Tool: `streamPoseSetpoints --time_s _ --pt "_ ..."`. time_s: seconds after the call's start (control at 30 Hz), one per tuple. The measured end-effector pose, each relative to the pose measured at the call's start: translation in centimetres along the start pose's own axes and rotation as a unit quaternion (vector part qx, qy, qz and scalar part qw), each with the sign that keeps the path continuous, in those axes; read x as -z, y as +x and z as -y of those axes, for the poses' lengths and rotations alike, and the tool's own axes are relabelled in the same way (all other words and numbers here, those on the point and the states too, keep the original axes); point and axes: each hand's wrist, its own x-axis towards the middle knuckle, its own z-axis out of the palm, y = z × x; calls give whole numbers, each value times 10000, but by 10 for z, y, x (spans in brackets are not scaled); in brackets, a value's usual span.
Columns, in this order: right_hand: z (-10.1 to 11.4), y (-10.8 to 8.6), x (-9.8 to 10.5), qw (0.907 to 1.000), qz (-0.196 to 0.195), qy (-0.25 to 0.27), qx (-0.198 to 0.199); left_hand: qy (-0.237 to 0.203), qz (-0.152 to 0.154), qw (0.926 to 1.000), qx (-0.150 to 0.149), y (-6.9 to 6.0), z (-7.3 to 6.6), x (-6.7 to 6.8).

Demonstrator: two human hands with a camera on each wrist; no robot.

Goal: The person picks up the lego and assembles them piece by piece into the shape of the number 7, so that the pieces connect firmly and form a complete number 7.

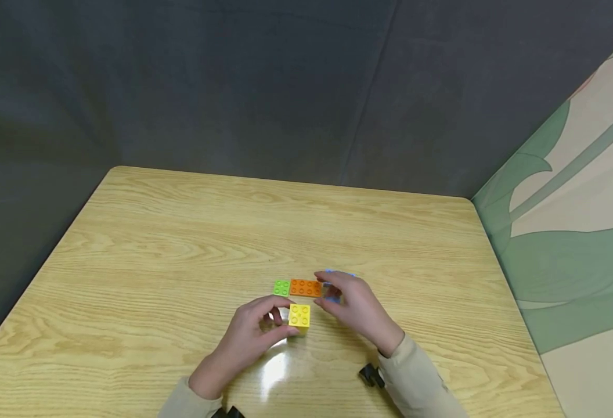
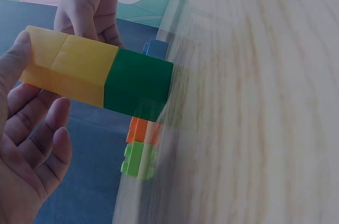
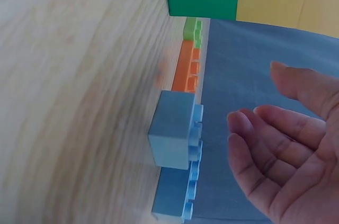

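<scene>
My left hand (image 1: 251,328) pinches the upper part of a short tower between thumb and fingers. Two yellow blocks (image 2: 85,68) make up its upper part, above a dark green block (image 2: 139,83). The tower stands nearly upright, its green end at or just above the table. My right hand (image 1: 356,305), fingers loosely bent and holding nothing, hovers over the blue bricks. Of these, a light blue block (image 3: 172,131) sits beside a longer blue brick (image 3: 174,189). In the head view the right hand partly hides them.
Behind the tower, a flat orange brick (image 1: 305,288) lies beside a small light green brick (image 1: 281,288) on the wooden table (image 1: 181,249). A dark cloth (image 1: 264,93) hangs behind the table, and a floral curtain (image 1: 583,255) borders its right side.
</scene>
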Motion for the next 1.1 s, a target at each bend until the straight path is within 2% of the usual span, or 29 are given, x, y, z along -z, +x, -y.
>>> streamPoseSetpoints --time_s 0.5,0.77,1.1 --pt "-2 15 -9 9973 184 -663 -237 11 -67 10000 5 1 0 0" --pt "-4 18 -15 9939 52 -1103 -36 18 -102 9999 -97 1 1 -1" --pt "-4 22 -21 9896 81 -1439 -14 -3 -156 9997 -190 0 3 -2"
